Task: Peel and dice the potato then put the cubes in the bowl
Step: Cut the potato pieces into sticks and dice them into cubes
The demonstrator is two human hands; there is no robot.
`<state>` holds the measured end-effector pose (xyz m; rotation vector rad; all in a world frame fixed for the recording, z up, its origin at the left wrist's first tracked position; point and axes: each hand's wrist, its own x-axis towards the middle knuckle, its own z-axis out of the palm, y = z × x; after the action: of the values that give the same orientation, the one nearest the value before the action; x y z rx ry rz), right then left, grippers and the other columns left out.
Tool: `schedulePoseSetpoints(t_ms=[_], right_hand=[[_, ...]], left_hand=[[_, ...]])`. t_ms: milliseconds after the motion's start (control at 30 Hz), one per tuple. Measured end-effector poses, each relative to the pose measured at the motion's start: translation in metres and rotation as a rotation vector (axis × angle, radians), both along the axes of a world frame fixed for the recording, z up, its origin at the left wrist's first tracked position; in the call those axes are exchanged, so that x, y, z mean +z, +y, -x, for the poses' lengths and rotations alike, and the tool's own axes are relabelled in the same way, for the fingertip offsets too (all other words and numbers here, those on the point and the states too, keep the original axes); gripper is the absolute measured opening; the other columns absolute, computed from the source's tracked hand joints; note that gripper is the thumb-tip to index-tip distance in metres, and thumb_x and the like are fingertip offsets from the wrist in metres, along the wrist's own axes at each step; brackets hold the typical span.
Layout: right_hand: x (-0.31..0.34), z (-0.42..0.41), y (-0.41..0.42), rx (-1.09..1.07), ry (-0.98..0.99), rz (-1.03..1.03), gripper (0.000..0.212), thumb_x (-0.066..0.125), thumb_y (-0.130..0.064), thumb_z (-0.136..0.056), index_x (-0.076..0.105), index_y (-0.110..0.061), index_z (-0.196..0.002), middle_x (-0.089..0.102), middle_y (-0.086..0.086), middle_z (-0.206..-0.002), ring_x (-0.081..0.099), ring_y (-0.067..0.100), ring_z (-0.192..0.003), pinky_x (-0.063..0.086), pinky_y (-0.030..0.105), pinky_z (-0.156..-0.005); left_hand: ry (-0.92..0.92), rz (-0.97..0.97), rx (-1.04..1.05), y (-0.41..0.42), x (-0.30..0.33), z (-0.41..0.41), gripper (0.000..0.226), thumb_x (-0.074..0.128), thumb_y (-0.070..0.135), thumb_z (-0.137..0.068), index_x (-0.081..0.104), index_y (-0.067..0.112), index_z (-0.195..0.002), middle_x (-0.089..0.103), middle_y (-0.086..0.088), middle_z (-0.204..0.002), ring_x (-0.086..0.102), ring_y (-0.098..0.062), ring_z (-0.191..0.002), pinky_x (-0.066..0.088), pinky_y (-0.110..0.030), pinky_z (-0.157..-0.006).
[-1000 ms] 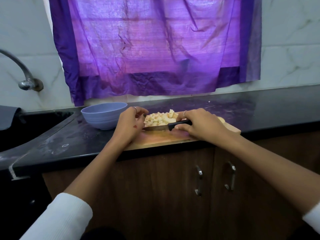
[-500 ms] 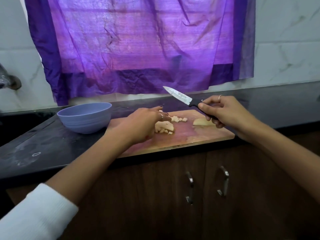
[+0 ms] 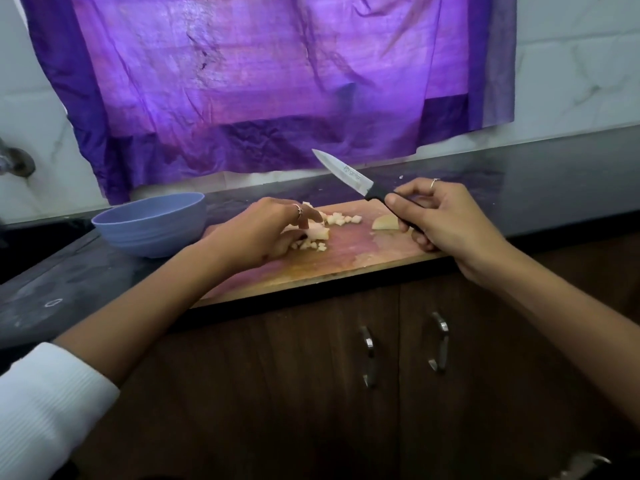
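Head view. We note a black stone desk [image 3: 86, 271], dusty and smeared at its left part, running along a white marble-tiled wall [image 3: 571, 64]. A purple cloth [image 3: 259, 81] hangs over the wall, lit from behind, directly beyond both hands. Below the desk edge we see brown wooden cabinet doors [image 3: 277, 393] with two metal handles [image 3: 440, 341], nearer to us than the right hand. A tap fitting [image 3: 15, 162] shows at the far left edge, only partly in frame.

A wooden cutting board [image 3: 346, 261] lies on the desk under both hands, its near edge at the desk's front edge. The left hand [image 3: 266, 233] rests on the board, fingers curled down over a heap of potato cubes [image 3: 317, 235]; we take it as gathering or gripping some, though the hand hides most of the heap. More loose cubes [image 3: 341, 219] lie just right of its fingertips. An uncut potato piece [image 3: 386, 222] sits on the board touching the left side of the right hand. The right hand [image 3: 440, 220] grips the black handle of a knife [image 3: 346, 173], raised clear of the board, blade pointing up and to the left, towards the cloth. A blue bowl [image 3: 152, 226] stands on the desk just left of the left hand, beside the board; its inside is not visible. A white sleeve [image 3: 45, 403] covers the left forearm near us.
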<state>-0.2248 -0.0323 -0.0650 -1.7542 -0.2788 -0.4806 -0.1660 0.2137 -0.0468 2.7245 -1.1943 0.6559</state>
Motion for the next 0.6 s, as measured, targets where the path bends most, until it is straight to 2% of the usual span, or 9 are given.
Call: schedulePoseSetpoints(t_ms=[67, 167, 300, 367, 467, 500, 600], right_hand=[[-0.002, 0.002, -0.001, 0.0, 0.007, 0.014, 0.009, 0.062, -0.023, -0.092, 0.061, -0.014, -0.091, 0.054, 0.007, -0.062, 0.034, 0.015, -0.044, 0.026, 0.024, -0.044], [0.0, 0.003, -0.003, -0.011, 0.006, 0.103, 0.009, 0.057, -0.022, -0.095, 0.055, -0.014, -0.092, 0.059, 0.005, -0.062, 0.037, 0.012, -0.041, 0.03, 0.022, -0.044], [0.008, 0.009, -0.004, -0.052, -0.004, 0.429, 0.005, 0.053, -0.023, -0.097, 0.048, -0.022, -0.096, 0.061, 0.003, -0.07, 0.043, 0.002, -0.04, 0.034, 0.027, -0.054], [0.009, 0.015, 0.004, -0.077, -0.044, 0.626, 0.009, 0.053, -0.022, -0.096, 0.049, -0.026, -0.103, 0.059, 0.001, -0.075, 0.047, 0.005, -0.051, 0.033, 0.029, -0.057], [0.008, 0.028, 0.021, -0.07, -0.119, 0.75, 0.023, 0.053, -0.021, -0.095, 0.05, -0.029, -0.117, 0.055, -0.005, -0.073, 0.047, 0.012, -0.063, 0.035, 0.03, -0.059], [0.008, 0.033, 0.029, -0.062, -0.149, 0.78, 0.027, 0.052, -0.021, -0.096, 0.05, -0.03, -0.12, 0.051, -0.009, -0.073, 0.046, 0.01, -0.066, 0.034, 0.028, -0.061], [0.007, 0.041, 0.045, -0.036, -0.191, 0.87, 0.033, 0.047, -0.021, -0.097, 0.048, -0.034, -0.127, 0.042, -0.022, -0.079, 0.039, 0.001, -0.07, 0.031, 0.015, -0.061]], left_hand=[[-0.015, 0.071, 0.018, -0.001, -0.001, 0.005, 0.029, 0.061, 0.01, -0.091, 0.065, 0.016, -0.119, 0.066, 0.002, -0.109, 0.057, -0.007, -0.092, 0.034, -0.015, -0.08], [-0.076, 0.203, 0.079, 0.002, -0.001, 0.023, 0.025, 0.06, 0.015, -0.093, 0.065, 0.016, -0.117, 0.066, 0.001, -0.107, 0.06, -0.013, -0.092, 0.04, -0.024, -0.079], [-0.142, 0.396, 0.235, 0.016, -0.009, 0.064, 0.021, 0.066, 0.014, -0.089, 0.07, 0.015, -0.109, 0.07, 0.0, -0.1, 0.063, -0.014, -0.086, 0.044, -0.024, -0.078], [-0.103, 0.49, 0.343, 0.022, -0.024, 0.084, 0.022, 0.068, 0.014, -0.087, 0.071, 0.014, -0.108, 0.069, 0.001, -0.097, 0.06, -0.009, -0.085, 0.042, -0.019, -0.079], [-0.038, 0.601, 0.436, 0.025, -0.039, 0.097, 0.022, 0.069, 0.017, -0.086, 0.07, 0.019, -0.108, 0.066, 0.006, -0.096, 0.056, -0.003, -0.087, 0.036, -0.003, -0.073], [-0.018, 0.634, 0.447, 0.026, -0.041, 0.097, 0.022, 0.068, 0.018, -0.087, 0.07, 0.021, -0.109, 0.066, 0.006, -0.097, 0.057, -0.004, -0.089, 0.036, -0.003, -0.073], [0.04, 0.687, 0.465, 0.025, -0.042, 0.095, 0.025, 0.064, 0.022, -0.09, 0.067, 0.023, -0.115, 0.066, 0.006, -0.097, 0.059, -0.008, -0.088, 0.04, -0.017, -0.079]])
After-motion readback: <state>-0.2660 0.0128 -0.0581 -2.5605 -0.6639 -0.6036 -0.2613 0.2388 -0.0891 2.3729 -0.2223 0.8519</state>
